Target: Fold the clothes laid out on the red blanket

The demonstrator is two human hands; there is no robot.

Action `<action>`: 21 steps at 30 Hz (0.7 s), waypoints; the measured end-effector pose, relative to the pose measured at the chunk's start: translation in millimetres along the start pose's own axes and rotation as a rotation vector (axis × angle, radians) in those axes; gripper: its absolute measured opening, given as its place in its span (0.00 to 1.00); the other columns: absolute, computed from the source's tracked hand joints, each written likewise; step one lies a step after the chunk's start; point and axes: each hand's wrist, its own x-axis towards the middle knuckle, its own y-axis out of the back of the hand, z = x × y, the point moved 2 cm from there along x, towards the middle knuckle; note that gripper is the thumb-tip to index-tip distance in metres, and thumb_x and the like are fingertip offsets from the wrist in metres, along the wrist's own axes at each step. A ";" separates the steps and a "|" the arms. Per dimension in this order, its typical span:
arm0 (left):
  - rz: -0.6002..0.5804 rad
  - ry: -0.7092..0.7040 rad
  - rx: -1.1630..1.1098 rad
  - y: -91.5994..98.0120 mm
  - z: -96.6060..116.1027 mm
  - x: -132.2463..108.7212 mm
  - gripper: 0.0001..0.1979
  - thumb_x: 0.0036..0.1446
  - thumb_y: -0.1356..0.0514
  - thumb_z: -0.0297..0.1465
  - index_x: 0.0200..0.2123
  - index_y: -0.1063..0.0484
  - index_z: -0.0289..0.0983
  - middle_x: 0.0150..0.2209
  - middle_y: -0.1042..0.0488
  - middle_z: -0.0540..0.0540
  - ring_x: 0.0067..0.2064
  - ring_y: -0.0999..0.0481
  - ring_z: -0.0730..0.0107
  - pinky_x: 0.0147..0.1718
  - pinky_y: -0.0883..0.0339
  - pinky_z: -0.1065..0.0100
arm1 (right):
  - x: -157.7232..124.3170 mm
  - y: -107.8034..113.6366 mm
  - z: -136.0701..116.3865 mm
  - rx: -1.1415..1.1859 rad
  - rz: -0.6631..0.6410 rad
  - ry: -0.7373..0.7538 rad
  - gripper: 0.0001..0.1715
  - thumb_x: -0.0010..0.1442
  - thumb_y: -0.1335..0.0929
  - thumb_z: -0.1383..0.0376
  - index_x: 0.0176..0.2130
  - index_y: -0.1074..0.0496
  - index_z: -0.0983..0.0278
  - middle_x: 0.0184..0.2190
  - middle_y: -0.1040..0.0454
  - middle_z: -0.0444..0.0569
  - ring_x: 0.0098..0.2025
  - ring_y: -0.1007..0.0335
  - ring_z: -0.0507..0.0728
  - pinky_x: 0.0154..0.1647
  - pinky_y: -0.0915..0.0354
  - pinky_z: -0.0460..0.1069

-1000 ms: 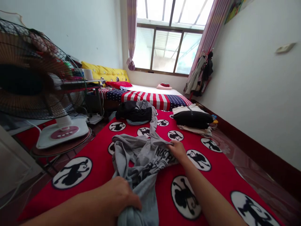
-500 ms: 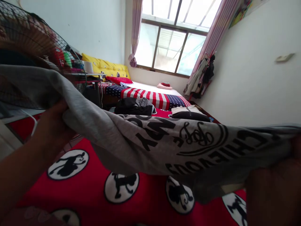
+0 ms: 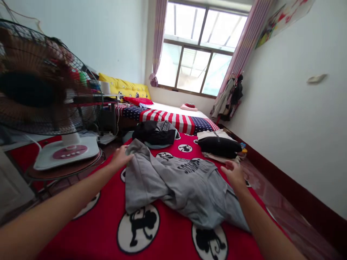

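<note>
On the red monkey blanket (image 3: pixel 89 238), the gray printed shirt (image 3: pixel 176 184) is spread out, but wrinkles are left. I can't tell if the left hand (image 3: pixel 121 156), at the blanket's left, pinches it. The right hand (image 3: pixel 235 176), at the blanket's right, holds nothing, fingers apart.

garment (image 3: pixel 187 187): grey, black lettering | blanket (image 3: pixel 94 231): red, black figures in white ovals

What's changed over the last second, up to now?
Grey shirt: bunched in both hands, then raised and stretched between them, now lowered and spread on the red blanket. Right hand appears to have let go, beside its edge; left hand is at a corner, grip unclear. Dark clothes pile and folded stack stayed put.
</note>
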 end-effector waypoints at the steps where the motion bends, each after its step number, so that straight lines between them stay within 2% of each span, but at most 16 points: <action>1: -0.012 -0.049 0.091 -11.7 -10.7 -11.4 0.22 0.44 0.38 0.29 0.45 0.32 0.29 0.44 0.28 0.38 0.51 0.31 0.50 0.51 0.37 0.52 | -10.3 0.4 13.1 -0.061 -0.069 0.038 0.19 0.42 0.30 0.60 0.36 0.30 0.64 0.38 0.26 0.54 0.43 0.28 0.61 0.50 0.35 0.58; 3: -0.050 -0.220 0.175 -30.3 -20.4 -37.4 0.22 0.47 0.41 0.28 0.48 0.33 0.32 0.49 0.32 0.38 0.55 0.34 0.51 0.55 0.41 0.53 | -29.2 6.6 33.1 -0.191 -0.177 0.065 0.20 0.45 0.32 0.59 0.39 0.30 0.64 0.42 0.26 0.55 0.42 0.28 0.61 0.47 0.34 0.56; 5: -0.085 -0.418 0.184 -41.3 -11.5 -64.3 0.21 0.50 0.44 0.26 0.50 0.33 0.35 0.54 0.35 0.39 0.58 0.38 0.54 0.57 0.44 0.53 | -43.1 15.2 44.2 -0.330 -0.253 0.022 0.20 0.46 0.32 0.57 0.39 0.30 0.65 0.40 0.25 0.55 0.39 0.27 0.60 0.42 0.33 0.53; 7: -0.126 -0.579 0.174 -46.2 11.8 -89.0 0.20 0.52 0.46 0.24 0.50 0.33 0.38 0.57 0.38 0.41 0.59 0.40 0.55 0.58 0.46 0.51 | -52.4 21.6 48.9 -0.461 -0.334 -0.059 0.22 0.47 0.32 0.53 0.37 0.30 0.66 0.33 0.25 0.54 0.34 0.27 0.59 0.35 0.33 0.51; 10: -0.302 -0.749 0.121 -51.8 54.3 -122.2 0.19 0.55 0.45 0.25 0.50 0.33 0.41 0.55 0.35 0.43 0.56 0.36 0.57 0.56 0.43 0.55 | -65.0 24.3 48.9 -0.567 -0.504 -0.177 0.24 0.48 0.33 0.47 0.32 0.30 0.65 0.23 0.27 0.49 0.24 0.30 0.57 0.23 0.38 0.48; 12: -0.440 -0.786 0.060 -57.2 76.2 -142.2 0.19 0.55 0.44 0.27 0.52 0.34 0.40 0.50 0.31 0.43 0.51 0.32 0.61 0.52 0.38 0.60 | -74.6 22.8 44.6 -0.573 -0.598 -0.198 0.22 0.49 0.33 0.47 0.29 0.32 0.64 0.20 0.29 0.46 0.19 0.33 0.54 0.18 0.43 0.46; 14: -0.524 -0.804 0.022 -63.7 90.2 -160.0 0.21 0.54 0.42 0.28 0.53 0.35 0.41 0.49 0.31 0.44 0.49 0.31 0.62 0.50 0.37 0.62 | -84.3 20.5 35.6 -0.547 -0.663 -0.173 0.19 0.49 0.32 0.50 0.24 0.34 0.63 0.17 0.31 0.43 0.16 0.36 0.51 0.16 0.46 0.45; 17: -0.585 -0.836 0.046 -76.2 99.8 -181.8 0.25 0.51 0.38 0.31 0.54 0.36 0.43 0.52 0.33 0.44 0.52 0.33 0.59 0.52 0.40 0.59 | -95.2 19.0 11.1 -0.365 -0.696 -0.190 0.16 0.47 0.30 0.56 0.21 0.35 0.64 0.16 0.34 0.41 0.18 0.36 0.51 0.16 0.44 0.44; 19: -0.615 -0.816 0.097 -87.4 101.5 -192.0 0.33 0.47 0.34 0.36 0.57 0.39 0.45 0.55 0.36 0.43 0.54 0.36 0.54 0.54 0.41 0.55 | -99.4 19.9 -13.5 -0.063 -0.660 -0.286 0.13 0.48 0.30 0.58 0.26 0.31 0.65 0.20 0.29 0.43 0.22 0.32 0.52 0.19 0.37 0.45; 21: -0.624 -0.757 0.137 -100.1 103.1 -198.3 0.44 0.41 0.32 0.41 0.61 0.44 0.44 0.59 0.40 0.40 0.57 0.39 0.49 0.54 0.43 0.51 | -102.4 21.3 -43.9 0.327 -0.590 -0.346 0.13 0.51 0.31 0.58 0.34 0.27 0.65 0.29 0.24 0.47 0.28 0.28 0.55 0.27 0.31 0.48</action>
